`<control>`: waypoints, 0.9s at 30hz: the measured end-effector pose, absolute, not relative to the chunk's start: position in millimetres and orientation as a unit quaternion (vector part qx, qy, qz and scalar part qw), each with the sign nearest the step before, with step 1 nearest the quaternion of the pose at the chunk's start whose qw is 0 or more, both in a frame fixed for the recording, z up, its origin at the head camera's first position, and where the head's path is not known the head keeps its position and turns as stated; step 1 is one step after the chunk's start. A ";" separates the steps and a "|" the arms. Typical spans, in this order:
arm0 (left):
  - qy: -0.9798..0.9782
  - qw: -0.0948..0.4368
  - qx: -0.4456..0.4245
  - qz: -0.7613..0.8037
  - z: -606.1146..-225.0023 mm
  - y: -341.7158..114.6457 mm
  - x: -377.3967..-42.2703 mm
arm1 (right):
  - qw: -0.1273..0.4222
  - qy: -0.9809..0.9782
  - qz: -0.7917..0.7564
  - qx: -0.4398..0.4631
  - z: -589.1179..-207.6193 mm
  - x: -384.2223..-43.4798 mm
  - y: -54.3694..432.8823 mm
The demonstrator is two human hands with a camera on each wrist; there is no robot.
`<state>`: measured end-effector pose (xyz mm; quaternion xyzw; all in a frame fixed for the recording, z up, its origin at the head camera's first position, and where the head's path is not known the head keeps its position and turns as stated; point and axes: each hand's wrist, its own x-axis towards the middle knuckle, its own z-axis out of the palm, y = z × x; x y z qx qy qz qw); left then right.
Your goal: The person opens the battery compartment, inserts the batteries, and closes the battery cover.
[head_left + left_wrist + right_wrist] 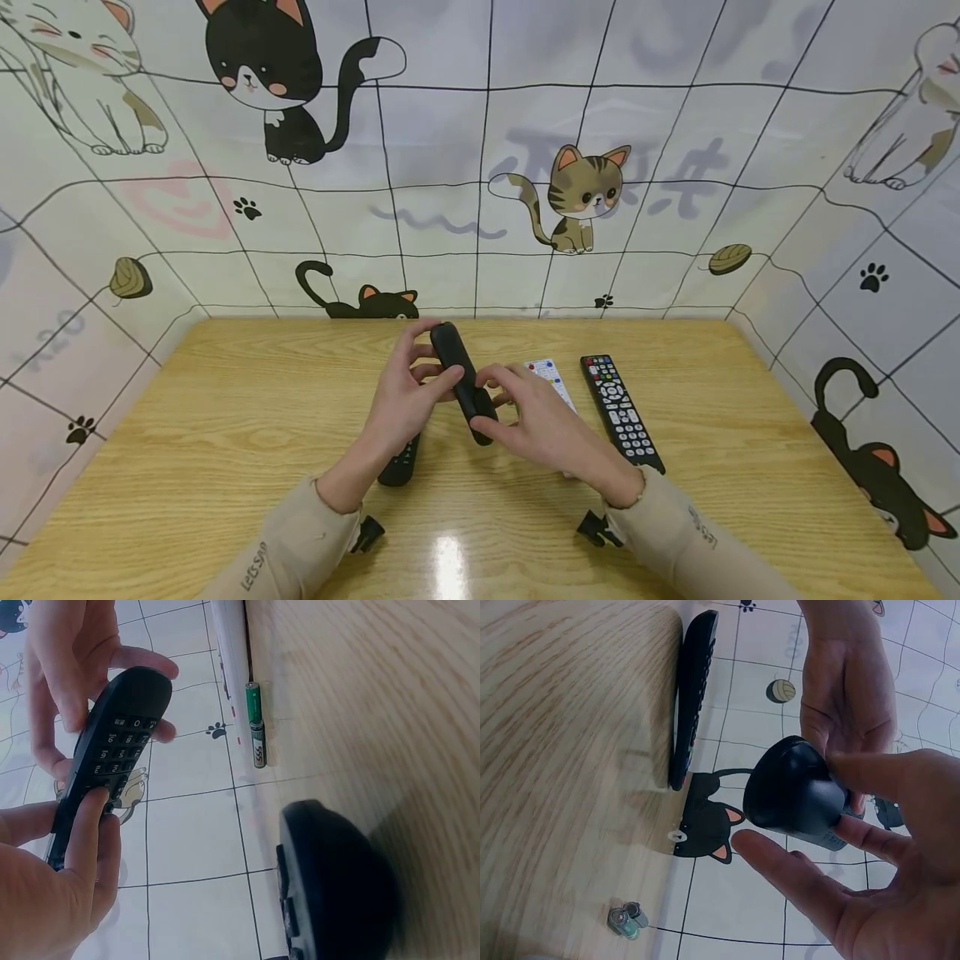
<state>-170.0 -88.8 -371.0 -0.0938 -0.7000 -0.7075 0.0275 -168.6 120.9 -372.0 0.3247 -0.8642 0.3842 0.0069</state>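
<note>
Between the two hands, above the table, is a black remote control (447, 343), tilted with its smooth back upward. The left hand (405, 392) grips its upper half, thumb on the back and fingers on the far side. The right hand (536, 417) holds the lower end with thumb and fingers at its sides. In the left wrist view the number keys of this remote (124, 739) face down. The right wrist view shows its rounded black end (789, 791) by the right fingers. Green-and-silver batteries (626, 921) lie on the table below.
Another black remote (400, 465) lies partly hidden under the left wrist. A white remote (547, 372) lies beneath the right hand, and a long black remote (617, 400) is to its right. Cat-print cloth walls (442, 217) border the wooden table (247, 417).
</note>
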 end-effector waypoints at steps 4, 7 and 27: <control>-0.703 0.034 -0.092 -0.704 -371.6 -88.6 -170.7 | 0.016 -0.864 0.387 0.322 -373.3 -169.3 120.5; -0.708 0.039 -0.094 -0.699 -372.8 -88.1 -171.4 | 0.024 -0.863 0.387 0.325 -374.6 -170.0 119.8; -0.727 0.054 -0.101 -0.677 -374.5 -88.4 -169.8 | 0.059 -0.855 0.418 0.302 -373.9 -171.1 116.9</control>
